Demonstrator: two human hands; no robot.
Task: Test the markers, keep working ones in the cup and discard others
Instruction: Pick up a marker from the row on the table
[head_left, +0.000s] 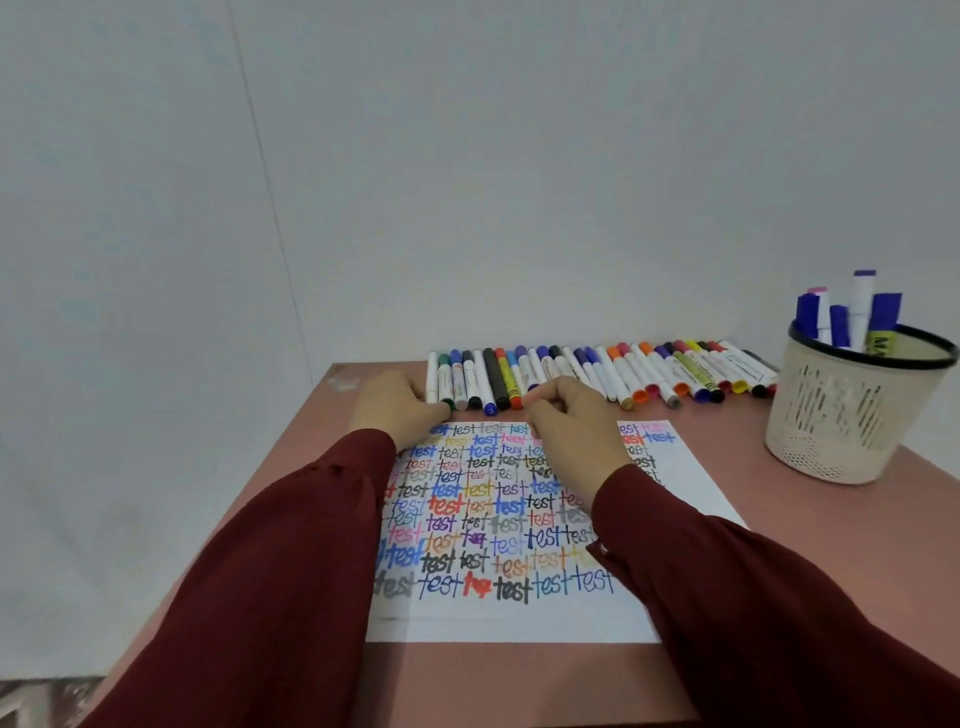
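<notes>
The left grip (397, 410) sits at the far left corner of the paper (691, 483), its fingers curled down over the near ends of the leftmost pens in the row of markers (623, 374). Its fingertips touch the green-capped marker (445, 379), but whether they actually pinch it cannot be told. The right grip (569, 423) is just to the right of the left one, over the far edge of the paper. Its fingers are bent inward, with the tips close to the near ends of the markers beyond it. Whether it holds anything cannot be told either. The row of capped markers lies flat on the bench (805, 509) just beyond both grips and runs off to the right of the right grip. The paper lies under and behind the grips and is covered with the word "test" in many colours. The cup (852, 415) stands upright well to the right of the right grip, with several markers (862, 301) standing in it. Dark red sleeves (291, 545) cover both arms.
</notes>
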